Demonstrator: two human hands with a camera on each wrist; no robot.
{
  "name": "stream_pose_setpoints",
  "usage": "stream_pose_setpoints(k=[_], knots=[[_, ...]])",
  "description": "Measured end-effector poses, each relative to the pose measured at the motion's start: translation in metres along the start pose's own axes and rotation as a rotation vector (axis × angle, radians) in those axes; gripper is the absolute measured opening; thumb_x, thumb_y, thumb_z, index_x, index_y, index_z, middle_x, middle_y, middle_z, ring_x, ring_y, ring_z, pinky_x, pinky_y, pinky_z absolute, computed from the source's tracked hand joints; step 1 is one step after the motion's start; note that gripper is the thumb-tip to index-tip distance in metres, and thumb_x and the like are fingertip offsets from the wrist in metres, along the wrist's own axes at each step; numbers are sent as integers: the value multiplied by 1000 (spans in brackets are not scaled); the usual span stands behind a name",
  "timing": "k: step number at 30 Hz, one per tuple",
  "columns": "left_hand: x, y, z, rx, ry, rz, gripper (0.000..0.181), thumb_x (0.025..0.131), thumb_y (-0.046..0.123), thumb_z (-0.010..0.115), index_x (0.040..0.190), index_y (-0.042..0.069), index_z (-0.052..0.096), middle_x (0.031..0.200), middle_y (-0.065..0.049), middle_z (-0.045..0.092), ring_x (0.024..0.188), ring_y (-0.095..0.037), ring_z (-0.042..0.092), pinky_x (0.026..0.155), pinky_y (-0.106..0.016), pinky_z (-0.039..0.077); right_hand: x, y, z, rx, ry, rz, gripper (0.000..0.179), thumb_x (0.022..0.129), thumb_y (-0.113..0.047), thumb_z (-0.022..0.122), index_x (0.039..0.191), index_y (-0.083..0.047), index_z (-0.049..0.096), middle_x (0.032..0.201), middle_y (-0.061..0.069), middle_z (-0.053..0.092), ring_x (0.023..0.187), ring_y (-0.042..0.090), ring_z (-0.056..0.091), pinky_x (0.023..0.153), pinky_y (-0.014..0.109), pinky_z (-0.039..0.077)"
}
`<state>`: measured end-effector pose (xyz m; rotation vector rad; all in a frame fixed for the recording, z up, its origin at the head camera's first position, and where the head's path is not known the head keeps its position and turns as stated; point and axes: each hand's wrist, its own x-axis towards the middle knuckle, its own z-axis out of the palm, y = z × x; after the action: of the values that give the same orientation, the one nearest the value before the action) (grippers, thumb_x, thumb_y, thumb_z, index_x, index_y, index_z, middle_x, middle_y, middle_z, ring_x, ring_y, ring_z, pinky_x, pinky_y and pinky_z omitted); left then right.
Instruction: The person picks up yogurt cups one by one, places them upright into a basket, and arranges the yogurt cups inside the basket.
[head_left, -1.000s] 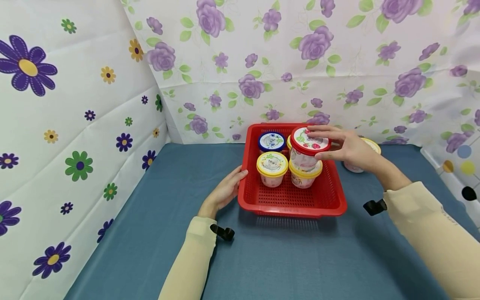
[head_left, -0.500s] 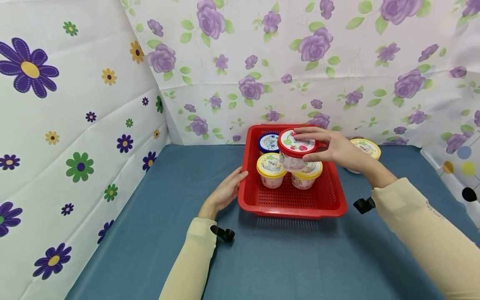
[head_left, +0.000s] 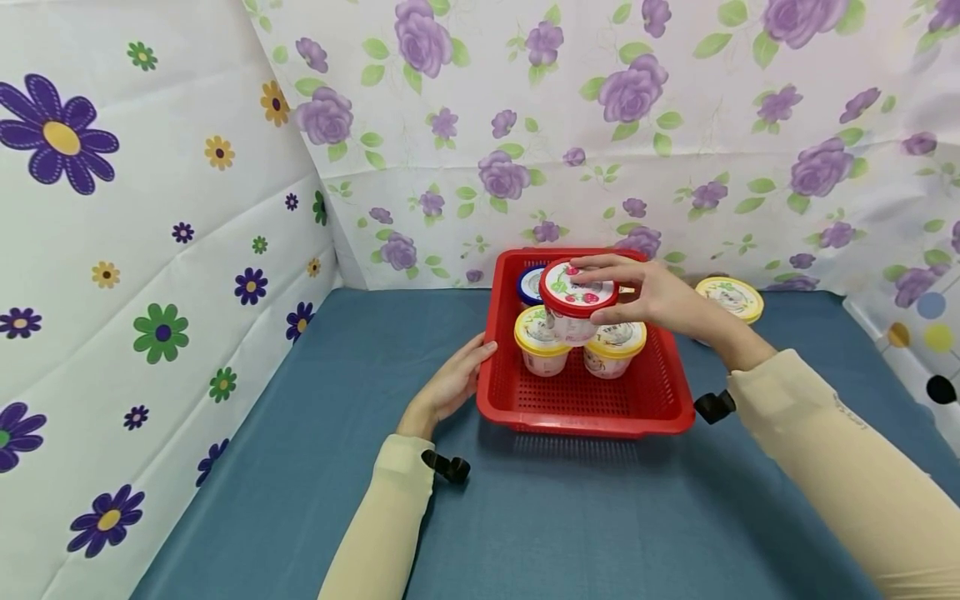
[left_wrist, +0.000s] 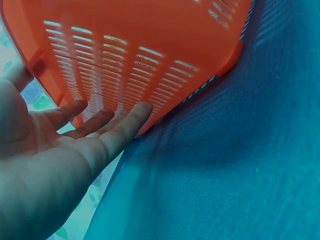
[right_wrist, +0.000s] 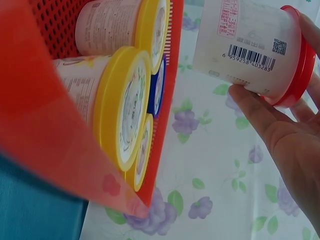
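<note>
My right hand (head_left: 660,300) holds a pink-and-white lidded cup (head_left: 573,287) with a red rim and berry pictures above the others in the red plastic basket (head_left: 585,427). In the right wrist view, thumb and fingers are round this cup (right_wrist: 250,45), whose side bears a barcode. My left hand (head_left: 446,383) grips the basket's left side, thumb at the rim; the left wrist view has its fingers (left_wrist: 125,127) along the slotted outer wall. Below the held cup stand two yellow-lidded cups (head_left: 543,337) and, partly covered, a blue-lidded cup (head_left: 530,285). Another yellow lid is mostly hidden behind.
Outside the basket, to its right, a yellow-lidded cup (head_left: 731,300) stands on the blue tablecloth (head_left: 570,517), partly hidden by my right forearm. A flower-print curtain (head_left: 450,125) rises at the back, and another covers the left side.
My right hand has carried the red-lidded cup leftward over the basket, from above the right-hand yellow cup to between the two front ones. My left hand and the basket have stayed put.
</note>
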<state>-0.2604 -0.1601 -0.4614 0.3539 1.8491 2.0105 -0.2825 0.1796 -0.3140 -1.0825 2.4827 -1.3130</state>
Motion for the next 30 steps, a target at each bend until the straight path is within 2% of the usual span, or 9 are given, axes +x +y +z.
stream_pose_setpoints(k=[8, 14, 24, 30], knots=[[-1, 1, -1, -16, -4, 1, 57, 112, 37, 47, 163, 18, 31, 156, -20, 47, 138, -41, 51, 105, -41, 52, 10, -6, 3, 49, -120, 8, 56, 90, -19, 83, 143, -25, 67, 159, -6, 47, 143, 20, 42, 98, 38, 56], [-1, -1, -2, -18, -6, 9, 56, 112, 37, 47, 162, 19, 33, 155, -20, 49, 137, -40, 52, 105, -40, 52, 16, -7, 6, 113, -218, 5, 57, 89, -17, 83, 143, -20, 66, 160, -2, 46, 145, 23, 39, 98, 41, 56], [0, 0, -1, -10, -4, 12, 56, 111, 38, 47, 162, 19, 33, 154, -16, 51, 137, -40, 52, 107, -44, 51, 22, -5, 15, 159, -390, -27, 56, 90, -14, 81, 144, -20, 65, 160, 1, 43, 144, 29, 38, 102, 45, 54], [0, -1, -2, -12, 10, -5, 59, 110, 40, 49, 163, 19, 32, 153, -12, 53, 136, -35, 55, 108, -45, 50, 25, -3, 22, 169, -431, -13, 58, 90, -16, 81, 145, -20, 64, 160, 0, 43, 145, 28, 37, 103, 46, 53]])
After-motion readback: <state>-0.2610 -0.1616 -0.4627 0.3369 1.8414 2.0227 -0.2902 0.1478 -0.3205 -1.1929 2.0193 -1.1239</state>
